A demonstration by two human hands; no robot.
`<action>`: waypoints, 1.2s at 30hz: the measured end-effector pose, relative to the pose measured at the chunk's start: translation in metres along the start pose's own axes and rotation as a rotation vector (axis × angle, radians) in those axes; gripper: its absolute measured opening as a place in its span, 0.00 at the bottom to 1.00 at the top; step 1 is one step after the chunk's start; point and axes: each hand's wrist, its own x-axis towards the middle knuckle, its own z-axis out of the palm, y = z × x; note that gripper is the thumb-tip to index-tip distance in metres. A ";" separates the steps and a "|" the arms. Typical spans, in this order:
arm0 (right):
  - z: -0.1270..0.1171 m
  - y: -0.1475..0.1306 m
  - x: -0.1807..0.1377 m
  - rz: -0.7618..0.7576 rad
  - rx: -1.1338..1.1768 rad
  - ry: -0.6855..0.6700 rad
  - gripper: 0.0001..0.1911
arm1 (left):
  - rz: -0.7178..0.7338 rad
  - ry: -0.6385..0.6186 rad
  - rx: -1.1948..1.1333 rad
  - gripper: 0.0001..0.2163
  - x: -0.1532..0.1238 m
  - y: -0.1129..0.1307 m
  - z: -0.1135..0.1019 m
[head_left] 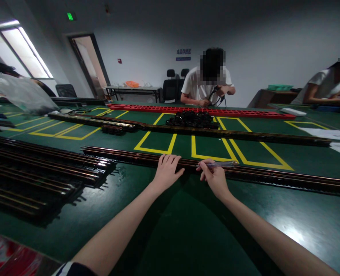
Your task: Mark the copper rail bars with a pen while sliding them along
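Observation:
A long black rail with copper-coloured strips runs across the green table in front of me. My left hand lies over it, fingers stretched across its top and thumb apart. Just to the right, my right hand is closed around a slim tool with a clear handle, which looks like a screwdriver. Its handle points right and its thin end points left, low over the rail. Whether the tip touches the rail I cannot tell.
Several similar rails lie side by side on the left. Beyond my hands are another long rail, a heap of black parts and a red slotted rail. A person works opposite; others sit left and right.

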 end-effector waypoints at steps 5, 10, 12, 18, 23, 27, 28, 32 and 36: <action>-0.001 -0.001 0.000 -0.002 -0.006 0.001 0.19 | -0.009 0.008 0.026 0.18 0.001 0.002 -0.002; -0.001 -0.002 0.000 -0.001 -0.001 0.001 0.20 | -0.023 0.018 0.050 0.17 0.002 0.004 -0.003; 0.000 -0.002 0.000 -0.002 -0.001 0.001 0.20 | -0.021 0.029 0.059 0.17 0.002 0.005 -0.002; -0.001 -0.004 0.000 -0.001 -0.008 0.002 0.20 | -0.009 0.058 0.086 0.16 0.002 0.004 0.000; -0.001 -0.004 -0.001 0.009 -0.004 -0.004 0.20 | -0.009 0.059 0.111 0.16 0.001 0.005 0.001; 0.000 0.000 0.000 0.013 -0.008 0.005 0.19 | -0.003 0.075 0.122 0.16 0.002 0.005 0.004; 0.000 0.001 0.000 0.013 -0.010 0.006 0.19 | -0.001 0.081 0.126 0.16 0.002 0.005 0.004; 0.000 0.003 0.000 0.014 -0.003 0.005 0.18 | 0.003 0.096 0.129 0.16 0.001 0.005 0.005; 0.000 0.002 0.000 0.017 -0.001 0.007 0.18 | 0.004 0.097 0.122 0.16 0.001 0.006 0.005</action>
